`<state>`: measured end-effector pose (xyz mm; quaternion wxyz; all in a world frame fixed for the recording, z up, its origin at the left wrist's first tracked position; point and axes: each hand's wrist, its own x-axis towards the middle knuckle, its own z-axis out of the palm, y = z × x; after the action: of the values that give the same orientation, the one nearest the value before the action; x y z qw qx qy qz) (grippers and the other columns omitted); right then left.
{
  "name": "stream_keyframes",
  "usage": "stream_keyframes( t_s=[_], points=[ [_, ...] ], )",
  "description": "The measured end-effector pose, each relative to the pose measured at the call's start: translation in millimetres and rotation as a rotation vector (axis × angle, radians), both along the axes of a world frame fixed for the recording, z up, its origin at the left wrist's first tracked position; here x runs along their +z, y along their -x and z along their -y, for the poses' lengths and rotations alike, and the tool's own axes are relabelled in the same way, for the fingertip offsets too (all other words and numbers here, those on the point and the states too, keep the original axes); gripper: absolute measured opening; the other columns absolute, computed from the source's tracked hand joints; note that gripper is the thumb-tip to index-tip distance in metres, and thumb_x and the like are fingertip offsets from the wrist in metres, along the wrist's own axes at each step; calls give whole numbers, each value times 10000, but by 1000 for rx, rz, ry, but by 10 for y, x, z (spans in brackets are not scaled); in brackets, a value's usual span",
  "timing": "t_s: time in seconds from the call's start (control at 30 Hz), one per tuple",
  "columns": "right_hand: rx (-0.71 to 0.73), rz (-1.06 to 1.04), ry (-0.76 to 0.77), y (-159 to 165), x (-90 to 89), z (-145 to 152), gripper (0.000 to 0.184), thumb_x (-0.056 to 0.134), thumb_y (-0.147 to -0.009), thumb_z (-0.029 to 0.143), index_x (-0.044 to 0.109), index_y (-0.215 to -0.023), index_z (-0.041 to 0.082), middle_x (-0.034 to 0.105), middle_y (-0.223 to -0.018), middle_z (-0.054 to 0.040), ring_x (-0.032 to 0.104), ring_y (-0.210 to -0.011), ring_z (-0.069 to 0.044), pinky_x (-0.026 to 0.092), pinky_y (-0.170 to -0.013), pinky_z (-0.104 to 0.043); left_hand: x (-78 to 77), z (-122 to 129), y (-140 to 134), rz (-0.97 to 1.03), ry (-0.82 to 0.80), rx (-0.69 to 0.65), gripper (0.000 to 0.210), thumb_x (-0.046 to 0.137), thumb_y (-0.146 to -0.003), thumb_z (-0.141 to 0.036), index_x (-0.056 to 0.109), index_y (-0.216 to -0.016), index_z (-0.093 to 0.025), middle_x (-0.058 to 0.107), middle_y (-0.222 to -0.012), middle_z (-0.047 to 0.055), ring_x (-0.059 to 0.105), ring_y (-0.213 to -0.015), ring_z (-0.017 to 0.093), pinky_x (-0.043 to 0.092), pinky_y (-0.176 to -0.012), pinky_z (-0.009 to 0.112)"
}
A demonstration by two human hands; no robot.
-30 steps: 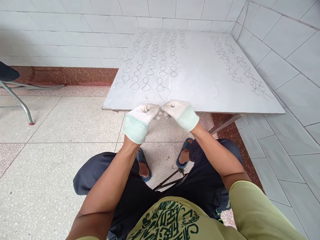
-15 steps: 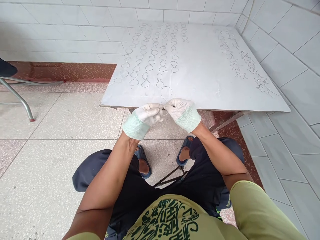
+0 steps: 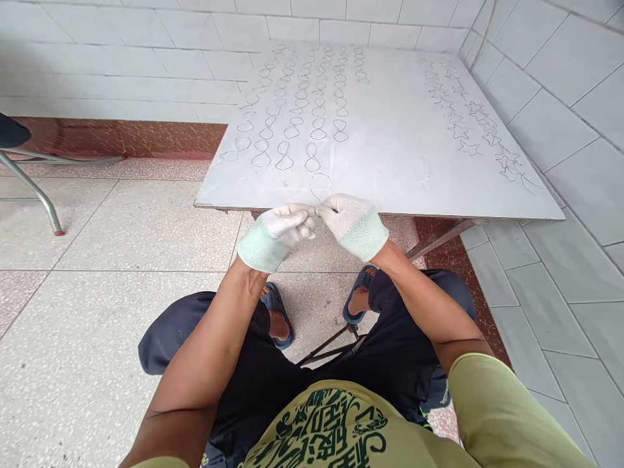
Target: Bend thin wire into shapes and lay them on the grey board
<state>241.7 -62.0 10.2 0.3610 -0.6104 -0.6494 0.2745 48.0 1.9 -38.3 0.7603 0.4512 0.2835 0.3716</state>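
Note:
A thin wire (image 3: pixel 320 173) rises in a round loop above my fingertips, over the near edge of the white table (image 3: pixel 390 182). My left hand (image 3: pixel 287 224), in a white glove with a pale green cuff, pinches the wire from the left. From the right, my right hand (image 3: pixel 346 218), gloved alike, pinches it too, and the fingertips of both hands meet. The wire between the fingers is mostly hidden. Just beyond the loop lies a wire figure-eight (image 3: pixel 312 157), the nearest of several rows of such shapes on the table.
Several star-shaped wires (image 3: pixel 458 120) lie along the table's right side. Tiled walls (image 3: pixel 292 29) border the table behind and at right. A metal chair leg (image 3: pixel 36 188) stands at far left, and a dark tripod-like stand (image 3: pixel 336 341) is between my legs.
The wire loop has turned slightly and shifted left, now standing more upright above my fingers. Both hands stay pinched together at nearly the same spot, my right hand a little further left.

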Motion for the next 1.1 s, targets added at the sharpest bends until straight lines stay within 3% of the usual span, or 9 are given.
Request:
stream_keyframes(
  t_s=[0.2,0.4,0.5,0.8,0.93,1.1],
  points=[
    [5,-129,96,-101,43,-18,507,708,-1134,504,642,-695,259,703,-732,2,637,-758,-182,490,-771,-352,-36,-78,56,-63,-19,32,416,1102,-661,-463,845,-822,-178,734,-693,36,615,-570,137,648,-679,336],
    [65,-457,142,-247,74,-63,164,735,-1098,295,818,-987,207,862,-947,-34,779,-844,-163,645,-872,-322,-49,-56,77,-160,-65,74,465,1094,-641,-520,809,-775,-178,739,-694,42,603,-561,128,587,-623,294],
    [118,-533,145,-247,64,-66,110,765,-1077,254,854,-1101,194,892,-1018,-36,816,-892,-156,670,-909,-306,-20,-18,88,-236,-140,147,408,1032,-685,-501,810,-794,-178,725,-686,42,604,-579,132,540,-606,276],
    [116,-563,144,-99,77,-30,201,801,-1078,346,877,-950,210,889,-937,-32,821,-887,-175,706,-937,-321,170,210,65,-471,-323,226,235,821,-799,-448,779,-748,-223,721,-687,57,616,-626,184,501,-544,283],
    [105,-450,95,-102,52,-34,254,778,-1074,348,868,-869,230,896,-997,-40,845,-1022,-205,693,-1046,-351,202,290,50,-551,-342,318,206,803,-825,-405,770,-723,-229,735,-691,52,655,-639,189,466,-558,278],
    [121,-324,-40,-102,-20,-66,165,808,-1038,324,893,-910,266,900,-1170,-35,827,-1224,-229,628,-1187,-379,238,397,15,-629,-401,373,230,791,-906,-344,727,-709,-242,701,-648,12,641,-641,196,419,-606,301]
  ],
)
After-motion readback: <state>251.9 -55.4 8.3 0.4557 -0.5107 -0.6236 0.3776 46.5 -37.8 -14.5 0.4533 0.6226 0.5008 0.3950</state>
